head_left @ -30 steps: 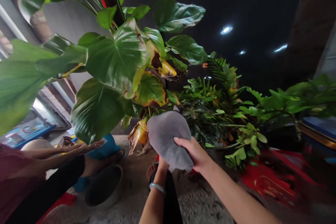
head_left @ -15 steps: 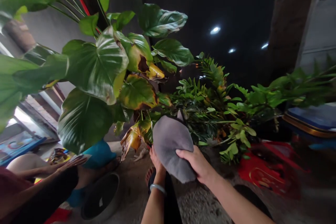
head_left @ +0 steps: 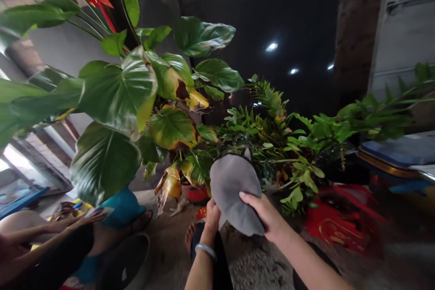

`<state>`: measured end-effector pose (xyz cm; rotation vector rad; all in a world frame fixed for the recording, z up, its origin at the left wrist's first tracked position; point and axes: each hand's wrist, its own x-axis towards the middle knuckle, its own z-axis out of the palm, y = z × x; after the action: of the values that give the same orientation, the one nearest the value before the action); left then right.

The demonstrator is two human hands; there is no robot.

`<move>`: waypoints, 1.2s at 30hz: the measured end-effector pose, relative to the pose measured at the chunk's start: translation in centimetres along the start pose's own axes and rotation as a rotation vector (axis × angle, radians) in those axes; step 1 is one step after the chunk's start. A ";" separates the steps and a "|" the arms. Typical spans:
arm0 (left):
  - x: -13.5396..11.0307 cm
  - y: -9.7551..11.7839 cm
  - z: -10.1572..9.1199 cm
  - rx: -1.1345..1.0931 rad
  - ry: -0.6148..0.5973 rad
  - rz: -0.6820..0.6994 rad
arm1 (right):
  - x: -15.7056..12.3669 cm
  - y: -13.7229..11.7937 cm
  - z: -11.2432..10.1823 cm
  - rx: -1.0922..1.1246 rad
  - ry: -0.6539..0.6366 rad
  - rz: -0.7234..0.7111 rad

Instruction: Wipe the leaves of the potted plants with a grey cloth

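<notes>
A soft grey fabric piece, rounded and plush-looking, is held up in front of me. A small pointed tip, like an ear, sticks up at its top edge beside a dark strip. My right hand grips its right side, thumb pressed on the near face and the other fingers behind. At the lower left edge, my left hand has its fingers curled in on the cloth; the fingertips are partly hidden. A pale bangle circles my left wrist.
Large-leaved plants and bushier greenery stand ahead, before a dark panel. Another person's hands hold something at the left, near a dark tub. A red bag lies at the right.
The grey fabric piece and both hands sit slightly further right in view. My left hand has drawn from behind the piece to its lower left edge, fingers now curled.
</notes>
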<state>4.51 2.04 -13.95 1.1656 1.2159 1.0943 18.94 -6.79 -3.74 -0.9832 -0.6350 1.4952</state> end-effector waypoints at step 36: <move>-0.3 -2.2 3.7 -0.653 -0.205 -0.190 | -2.6 0.7 -6.5 0.220 0.358 0.309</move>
<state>8.13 1.36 -16.10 0.6239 0.7065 1.0810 24.07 -10.37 -7.03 -1.1753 -0.0604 1.5631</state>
